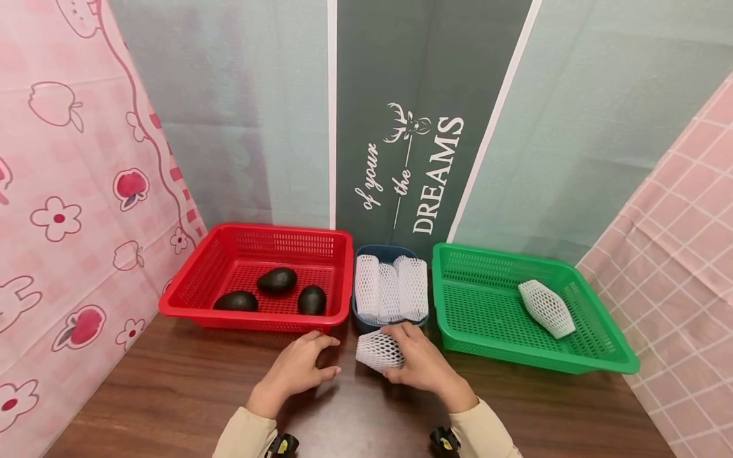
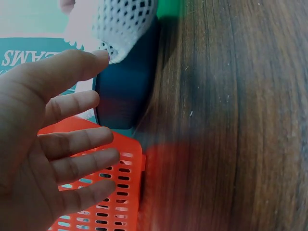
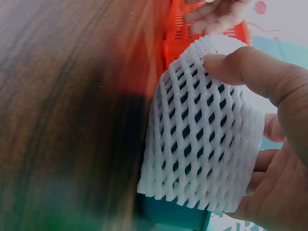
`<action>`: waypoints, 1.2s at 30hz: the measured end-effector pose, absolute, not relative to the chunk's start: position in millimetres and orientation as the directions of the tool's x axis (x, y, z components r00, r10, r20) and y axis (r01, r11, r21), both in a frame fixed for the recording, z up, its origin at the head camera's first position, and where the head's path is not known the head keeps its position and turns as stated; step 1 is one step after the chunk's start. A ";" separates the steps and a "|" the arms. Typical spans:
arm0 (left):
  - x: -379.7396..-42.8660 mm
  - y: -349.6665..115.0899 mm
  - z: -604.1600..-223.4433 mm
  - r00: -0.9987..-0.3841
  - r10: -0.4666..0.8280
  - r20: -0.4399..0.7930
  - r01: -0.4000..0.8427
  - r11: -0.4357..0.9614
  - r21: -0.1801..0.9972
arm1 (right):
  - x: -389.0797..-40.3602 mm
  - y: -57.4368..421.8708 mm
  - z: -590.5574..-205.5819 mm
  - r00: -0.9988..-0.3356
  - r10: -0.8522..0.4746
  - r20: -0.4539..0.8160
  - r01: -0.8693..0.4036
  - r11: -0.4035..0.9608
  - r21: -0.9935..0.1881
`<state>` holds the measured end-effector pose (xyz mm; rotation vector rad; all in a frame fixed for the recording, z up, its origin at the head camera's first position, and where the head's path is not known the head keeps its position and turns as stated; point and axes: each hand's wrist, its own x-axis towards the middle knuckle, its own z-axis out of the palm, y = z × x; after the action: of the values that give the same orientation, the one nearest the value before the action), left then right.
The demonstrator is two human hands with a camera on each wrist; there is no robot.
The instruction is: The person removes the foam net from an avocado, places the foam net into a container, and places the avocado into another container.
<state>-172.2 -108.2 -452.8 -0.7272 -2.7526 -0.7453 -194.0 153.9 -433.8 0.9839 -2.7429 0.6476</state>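
Right fingers [image 1: 399,336] pinching a white foam net [image 1: 380,353] in front of the blue bin [image 1: 391,252]

Fingers and thumb [image 3: 250,67] of the right hand [image 1: 422,361] lie on either side of the white foam net, and we see them pinching it: the thumb presses on the mesh near one end, while the other fingers curl behind, partly hidden. From the head view we find the net to the left of those fingers, tilted, just in front of the blue bin and over the tabletop [image 1: 366,413]; we cannot tell whether its underside touches the wood. Dark shows through its holes, yet we cannot make out what lies behind them.

The left hand [image 1: 298,366] has its fingers spread, holding nothing; a gap parts them from the net, to their right. They hover just beside the front of the red basket [image 1: 252,322], where we count three dark avocados [image 1: 277,280].

White foam sleeves [image 1: 389,291] are packed side by side in the blue bin. In the green basket [image 1: 527,356], well apart from both hands, we see a bulging netted piece [image 1: 548,309] lying at a slant.
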 end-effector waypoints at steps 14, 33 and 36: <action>-172.5 -107.9 -454.2 -0.841 0.412 0.350 0.533 0.742 0.406 | -193.5 152.1 -438.2 -0.779 -0.570 0.261 -0.626 0.728 -0.280; -166.7 -100.3 -437.2 -0.841 0.424 0.336 0.539 0.718 0.441 | -188.2 158.1 -419.9 -0.804 -0.536 0.258 -0.593 0.749 -0.294; -170.3 -97.4 -441.9 -0.836 0.439 0.330 0.549 0.689 0.474 | -187.2 162.6 -420.5 -0.828 -0.508 0.238 -0.561 0.758 -0.333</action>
<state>-170.3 -97.4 -441.9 -0.8012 -2.7083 -0.8519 -187.2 162.6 -420.5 0.8614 -2.8199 0.5981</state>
